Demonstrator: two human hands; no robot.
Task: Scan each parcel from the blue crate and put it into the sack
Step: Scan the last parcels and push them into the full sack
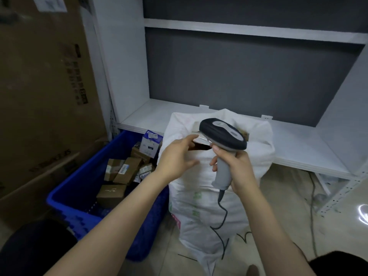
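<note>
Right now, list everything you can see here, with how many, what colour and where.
blue crate: one, blue, floor at left
parcels: several, mostly brown, some white, inside the crate
held parcel: one, brown, at the sack's mouth
sack: one, white, upright on the floor, centre
scanner: one, black and grey, corded, over the sack
big carton: one, brown, far left
shelving: one unit, white, behind
left hand: on the held parcel
right hand: gripping the scanner's handle
</note>
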